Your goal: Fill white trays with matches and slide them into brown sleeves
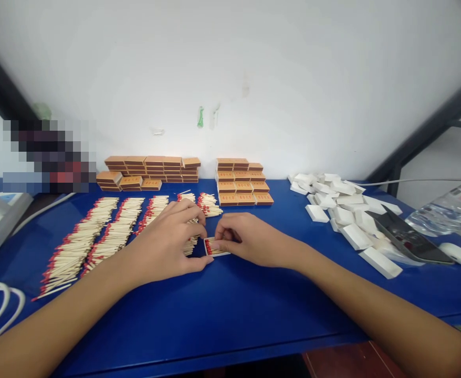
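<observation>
A small white matchbox tray (221, 254) lies on the blue table with red-tipped matches (210, 245) inside it. My left hand (171, 241) curls around the tray's left end, thumb at the near corner and index finger at the far side. Over the tray's right part, my right hand (250, 239) is closed, its thumb and fingertips pressed on the matches. Long rows of loose matches (73, 241) spread to the left, some of them partly behind my left hand. Another small heap of matches (209, 203) lies just beyond the tray.
Stacked brown matchboxes (152, 164) stand against the wall, with a stepped stack of matchboxes (240, 184) right of them. White empty trays (344, 205) are piled at right, near a phone (407, 239), a plastic bottle (447, 207) and a white mouse-like object (458, 254). White cables (2, 304) lie left.
</observation>
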{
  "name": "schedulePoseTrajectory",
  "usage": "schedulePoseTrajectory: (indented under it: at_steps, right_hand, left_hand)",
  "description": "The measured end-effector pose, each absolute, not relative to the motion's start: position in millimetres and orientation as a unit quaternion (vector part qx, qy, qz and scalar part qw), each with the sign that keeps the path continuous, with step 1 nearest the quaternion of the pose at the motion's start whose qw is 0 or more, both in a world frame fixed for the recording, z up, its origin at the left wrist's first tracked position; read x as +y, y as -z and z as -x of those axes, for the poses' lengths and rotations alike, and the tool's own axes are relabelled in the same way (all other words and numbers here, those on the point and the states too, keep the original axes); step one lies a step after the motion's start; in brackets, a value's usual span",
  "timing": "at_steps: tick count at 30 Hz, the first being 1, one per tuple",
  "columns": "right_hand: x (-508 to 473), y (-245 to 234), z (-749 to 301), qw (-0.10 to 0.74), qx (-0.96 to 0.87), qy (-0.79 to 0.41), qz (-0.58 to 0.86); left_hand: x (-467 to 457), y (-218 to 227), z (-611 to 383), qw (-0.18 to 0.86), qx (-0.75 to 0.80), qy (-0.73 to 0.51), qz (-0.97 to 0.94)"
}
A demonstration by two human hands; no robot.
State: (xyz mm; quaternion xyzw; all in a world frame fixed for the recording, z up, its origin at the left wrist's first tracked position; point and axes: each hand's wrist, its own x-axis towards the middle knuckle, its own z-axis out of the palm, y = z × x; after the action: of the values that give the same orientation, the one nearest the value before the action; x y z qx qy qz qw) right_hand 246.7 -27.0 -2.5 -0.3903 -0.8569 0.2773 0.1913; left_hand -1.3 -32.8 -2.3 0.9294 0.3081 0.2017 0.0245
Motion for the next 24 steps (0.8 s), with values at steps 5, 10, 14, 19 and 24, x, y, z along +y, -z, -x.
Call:
schedulePoseTrajectory:
  at_steps: [5,10,14,19,24]
  right_hand:
    - [-0.5,19.9,-247.2,0.304,-0.845,-0.183,0.401]
    - [18.3,34.4,-245.9,0.271,-0.858,-0.142,0.413]
    - [18.1,36.1,-245.6,0.257,-0.854,-0.142,0.429]
    - [15.6,30.5,-257.2,0.264,-0.853,-0.133,0.431]
    - [8.0,25.0,-262.7,0.252,-0.858,-0.153,0.421]
  left_hand:
    - [-33.6,1.5,1.9,0.030,0.305,-0.202,-0.930]
    - [-33.9,1.8,2.1,0.031,0.304,-0.204,-0.930]
    - [-33.8,1.4,1.9,0.026,0.304,-0.202,-0.931]
    - [-33.3,-0.6,2.2,0.032,0.305,-0.203,-0.930]
    - [-35.0,-2.5,2.4,0.036,0.315,-0.196,-0.928]
